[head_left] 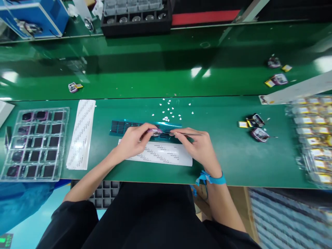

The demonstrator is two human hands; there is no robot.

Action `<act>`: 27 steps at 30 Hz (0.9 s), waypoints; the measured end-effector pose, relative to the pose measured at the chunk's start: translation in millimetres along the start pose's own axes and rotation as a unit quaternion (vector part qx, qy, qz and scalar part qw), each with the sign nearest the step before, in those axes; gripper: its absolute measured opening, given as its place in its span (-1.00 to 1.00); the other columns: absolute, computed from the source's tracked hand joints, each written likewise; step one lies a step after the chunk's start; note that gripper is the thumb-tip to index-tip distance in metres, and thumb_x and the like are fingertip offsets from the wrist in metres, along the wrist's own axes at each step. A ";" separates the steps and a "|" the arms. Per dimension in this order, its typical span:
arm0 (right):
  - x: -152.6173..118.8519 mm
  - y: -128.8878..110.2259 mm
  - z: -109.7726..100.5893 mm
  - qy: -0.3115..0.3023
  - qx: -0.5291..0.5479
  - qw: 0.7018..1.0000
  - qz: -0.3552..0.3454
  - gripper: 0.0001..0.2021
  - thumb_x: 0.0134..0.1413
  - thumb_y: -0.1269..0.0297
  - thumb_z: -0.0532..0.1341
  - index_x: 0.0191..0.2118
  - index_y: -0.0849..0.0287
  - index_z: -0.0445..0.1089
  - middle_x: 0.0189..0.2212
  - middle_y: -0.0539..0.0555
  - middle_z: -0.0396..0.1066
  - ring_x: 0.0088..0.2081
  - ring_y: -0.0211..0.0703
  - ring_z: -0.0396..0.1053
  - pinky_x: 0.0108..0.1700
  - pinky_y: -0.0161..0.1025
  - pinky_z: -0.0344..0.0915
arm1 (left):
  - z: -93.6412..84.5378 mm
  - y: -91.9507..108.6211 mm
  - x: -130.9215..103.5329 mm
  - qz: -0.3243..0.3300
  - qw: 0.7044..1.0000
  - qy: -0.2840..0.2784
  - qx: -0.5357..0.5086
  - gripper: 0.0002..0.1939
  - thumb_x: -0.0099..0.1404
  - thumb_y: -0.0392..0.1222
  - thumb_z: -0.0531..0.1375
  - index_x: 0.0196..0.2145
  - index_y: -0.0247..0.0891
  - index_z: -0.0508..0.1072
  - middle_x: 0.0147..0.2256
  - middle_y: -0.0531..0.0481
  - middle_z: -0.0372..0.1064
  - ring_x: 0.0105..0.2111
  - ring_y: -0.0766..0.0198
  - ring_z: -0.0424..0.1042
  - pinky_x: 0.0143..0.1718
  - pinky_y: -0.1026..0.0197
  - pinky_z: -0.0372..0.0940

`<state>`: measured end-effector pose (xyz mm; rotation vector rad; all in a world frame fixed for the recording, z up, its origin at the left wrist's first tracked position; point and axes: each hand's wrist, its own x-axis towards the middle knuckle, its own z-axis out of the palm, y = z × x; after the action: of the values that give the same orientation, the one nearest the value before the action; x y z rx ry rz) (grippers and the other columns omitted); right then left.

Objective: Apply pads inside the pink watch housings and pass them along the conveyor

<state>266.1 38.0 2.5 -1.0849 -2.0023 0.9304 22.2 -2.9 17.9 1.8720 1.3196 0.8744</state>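
Note:
Between the thumb and fingers of my left hand [133, 142] is a small purple-rimmed electronic device [155, 132], its inside facing up. My right hand [195, 145], with a blue band at the wrist, pinches thin metal tweezers [190, 134] whose tip points left at the device. Under both hands lies a blue film sheet [121, 128] with rows of dark strips. Closer to me is a white printed backing sheet [166, 154], partly covered by my hands. Small white pieces [166, 118] are scattered on the green table just beyond the film.
A clear tray [55, 145] of dark-faced devices and a stack of white printed strips [81, 135] lie to the left. Opened devices with yellow batteries [255, 121] sit at right, near trays of batteries [313, 138]. A black rack [137, 26] stands on the back shelf.

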 end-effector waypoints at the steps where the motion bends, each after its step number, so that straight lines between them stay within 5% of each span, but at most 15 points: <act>1: -1.1 2.4 0.2 -0.004 -0.004 1.000 0.000 -0.82 0.35 0.28 0.24 -0.16 0.05 0.64 -0.23 0.03 0.66 -0.23 -0.05 0.60 -0.15 -0.07 0.52 | 0.8 2.2 -1.6 0.031 0.999 -0.030 0.015 -0.76 0.51 -0.28 0.05 -0.03 -0.25 0.51 -0.22 -0.05 0.63 -0.39 0.30 0.55 -0.37 0.28 0.35; 4: -4.9 7.3 -0.3 -0.003 0.002 1.000 -0.001 -0.81 0.36 0.28 0.24 -0.16 0.05 0.64 -0.21 0.03 0.66 -0.24 -0.06 0.59 -0.15 -0.08 0.53 | 5.8 3.4 -6.7 0.091 0.990 -0.086 0.061 -0.72 0.55 -0.26 0.00 0.03 -0.23 0.47 -0.07 -0.09 0.62 -0.18 0.20 0.63 -0.17 0.20 0.43; 10: -7.9 11.9 -0.7 -0.018 0.006 1.000 -0.024 -0.82 0.36 0.30 0.24 -0.13 0.04 0.63 -0.18 0.03 0.65 -0.19 -0.03 0.60 -0.10 -0.05 0.53 | 18.2 -17.6 -7.2 0.082 0.973 -0.110 0.183 -0.71 0.53 -0.26 0.00 0.07 -0.20 0.46 -0.05 -0.06 0.63 -0.30 0.19 0.65 -0.34 0.23 0.41; 19: -8.3 15.1 6.2 -0.017 -0.105 0.975 -0.196 -0.74 0.34 0.49 0.22 0.00 0.06 0.57 -0.16 0.03 0.65 -0.19 -0.06 0.58 -0.18 -0.08 0.57 | 29.4 -22.0 -1.2 0.067 0.963 -0.140 0.222 -0.67 0.52 -0.31 -0.05 0.08 -0.16 0.42 0.00 -0.01 0.59 -0.35 0.25 0.60 -0.44 0.27 0.29; 23: 5.2 3.0 -7.5 0.083 -0.180 0.946 -0.256 -0.53 0.25 0.62 0.26 0.17 -0.01 0.47 -0.12 0.02 0.64 -0.24 -0.11 0.58 -0.24 -0.15 0.57 | 27.8 -15.7 -1.2 0.054 0.958 -0.160 0.232 -0.65 0.50 -0.34 -0.03 0.09 -0.15 0.44 -0.01 -0.01 0.59 -0.38 0.23 0.57 -0.45 0.24 0.29; 27: 33.1 -10.7 -22.4 0.171 -0.220 0.912 -0.300 -0.41 0.23 0.60 0.30 0.27 -0.11 0.38 -0.09 0.02 0.64 -0.27 -0.09 0.58 -0.26 -0.13 0.55 | 12.8 6.5 -5.6 0.116 0.977 -0.107 0.142 -0.73 0.52 -0.31 -0.01 -0.03 -0.22 0.48 -0.05 -0.11 0.60 -0.14 0.10 0.56 -0.10 0.05 0.40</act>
<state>265.7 68.7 30.2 -0.7005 -2.0897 -0.0372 34.5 -11.8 15.5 2.3074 1.1552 0.5960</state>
